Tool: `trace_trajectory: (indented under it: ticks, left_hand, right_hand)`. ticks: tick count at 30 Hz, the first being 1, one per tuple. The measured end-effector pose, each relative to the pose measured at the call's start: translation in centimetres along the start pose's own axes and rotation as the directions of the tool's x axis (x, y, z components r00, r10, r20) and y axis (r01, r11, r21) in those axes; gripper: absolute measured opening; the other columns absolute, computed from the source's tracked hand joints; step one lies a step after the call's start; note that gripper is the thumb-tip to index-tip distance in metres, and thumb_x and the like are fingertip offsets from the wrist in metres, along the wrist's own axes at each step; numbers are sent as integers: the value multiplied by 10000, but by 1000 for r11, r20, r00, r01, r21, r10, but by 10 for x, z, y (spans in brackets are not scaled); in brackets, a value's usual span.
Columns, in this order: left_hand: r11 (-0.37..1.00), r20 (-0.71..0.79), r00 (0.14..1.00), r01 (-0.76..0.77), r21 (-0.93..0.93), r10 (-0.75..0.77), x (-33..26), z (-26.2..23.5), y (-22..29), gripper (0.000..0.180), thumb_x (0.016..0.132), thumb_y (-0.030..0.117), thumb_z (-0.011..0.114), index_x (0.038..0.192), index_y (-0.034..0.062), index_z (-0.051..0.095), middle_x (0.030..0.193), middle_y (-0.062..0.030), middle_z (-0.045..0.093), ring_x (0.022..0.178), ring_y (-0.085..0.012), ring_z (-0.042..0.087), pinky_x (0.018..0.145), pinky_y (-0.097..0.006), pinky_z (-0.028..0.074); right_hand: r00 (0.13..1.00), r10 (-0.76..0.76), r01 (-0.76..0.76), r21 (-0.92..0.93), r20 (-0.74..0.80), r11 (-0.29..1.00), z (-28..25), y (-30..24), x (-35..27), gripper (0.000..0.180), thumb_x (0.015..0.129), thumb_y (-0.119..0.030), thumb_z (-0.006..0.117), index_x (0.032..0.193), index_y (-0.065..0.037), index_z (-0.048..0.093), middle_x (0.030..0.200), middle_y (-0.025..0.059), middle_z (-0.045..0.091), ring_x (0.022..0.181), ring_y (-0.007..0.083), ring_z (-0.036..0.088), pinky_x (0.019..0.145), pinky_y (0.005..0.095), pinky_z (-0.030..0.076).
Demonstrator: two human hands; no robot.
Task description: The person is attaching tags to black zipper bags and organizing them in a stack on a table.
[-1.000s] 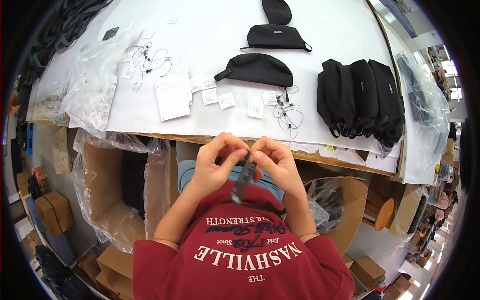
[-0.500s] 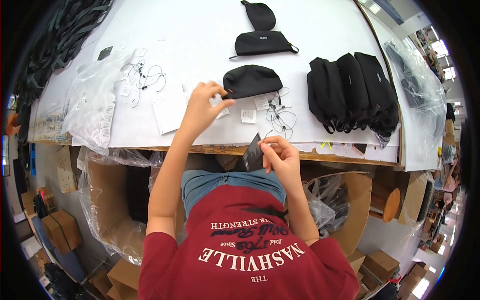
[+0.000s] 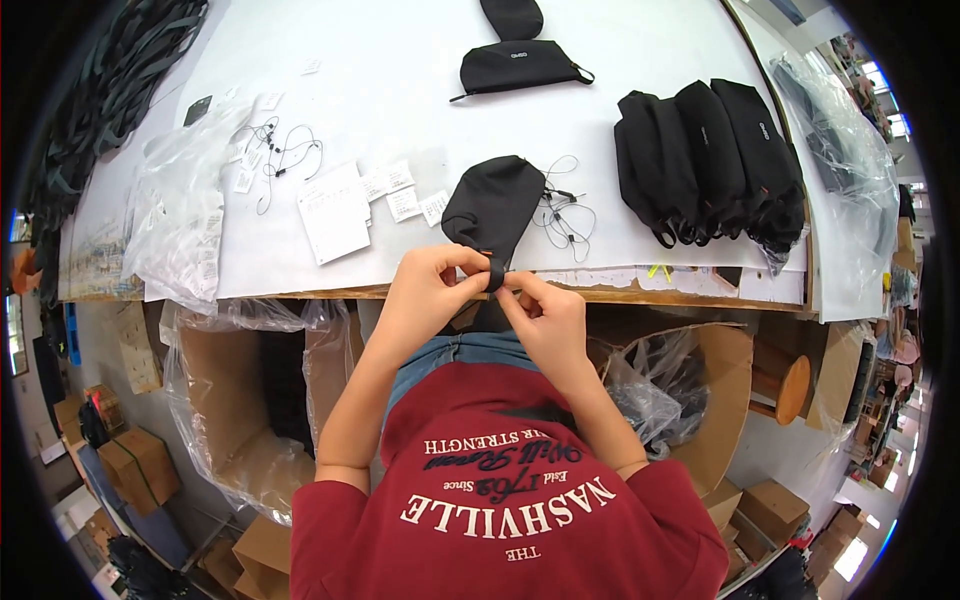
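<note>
A black fabric pouch (image 3: 497, 205) lies near the table's front edge, its end turned toward me. My left hand (image 3: 432, 295) pinches the small black strap loop (image 3: 496, 272) at that end. Close against the loop, my right hand (image 3: 545, 320) is closed in a pinch. A black hang tag (image 3: 490, 318) shows below the fingertips, partly hidden; its thin cord is too small to make out between the right fingers. Beside the pouch lies a tangle of black tag cords (image 3: 566, 225).
White cards (image 3: 333, 215) and small white labels (image 3: 403, 204) lie left of the pouch, near clear plastic bags (image 3: 175, 215). Another pouch (image 3: 520, 70) lies farther back. Several black pouches (image 3: 708, 165) stand in a row at right. Cardboard boxes (image 3: 722, 380) sit below the table.
My left hand has drawn the pouch nearer and turned its loop end toward me. My right hand has brought the tag up to the loop, and both hands now meet there.
</note>
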State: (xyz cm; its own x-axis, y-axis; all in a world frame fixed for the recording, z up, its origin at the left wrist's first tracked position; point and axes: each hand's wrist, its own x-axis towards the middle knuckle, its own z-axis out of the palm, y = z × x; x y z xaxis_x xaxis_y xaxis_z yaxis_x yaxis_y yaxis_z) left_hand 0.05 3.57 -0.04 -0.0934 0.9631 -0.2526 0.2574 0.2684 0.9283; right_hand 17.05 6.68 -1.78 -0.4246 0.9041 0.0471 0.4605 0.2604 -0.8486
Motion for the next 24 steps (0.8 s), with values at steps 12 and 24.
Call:
trace_trajectory:
  ticks: [12, 24]
  left_hand:
    - [844, -281, 932, -334, -420, 228, -23, 2, 9, 29, 925, 49, 533, 934, 27, 515, 960, -49, 513, 752, -76, 479, 680, -212, 399]
    - [902, -71, 984, -180, -394, 165, -29, 13, 28, 84, 835, 74, 688, 861, -1, 661, 727, 56, 382, 593, -13, 314, 544, -189, 266]
  right_hand:
    - [988, 43, -128, 642, 146, 756, -35, -15, -3, 104, 867, -30, 620, 918, -49, 531, 699, -25, 565, 570, 6, 452, 517, 167, 312]
    - [984, -103, -71, 844, 148, 532, -40, -12, -2, 110, 937, -47, 535, 1025, -41, 470, 767, 66, 599, 610, 63, 507, 521, 180, 355]
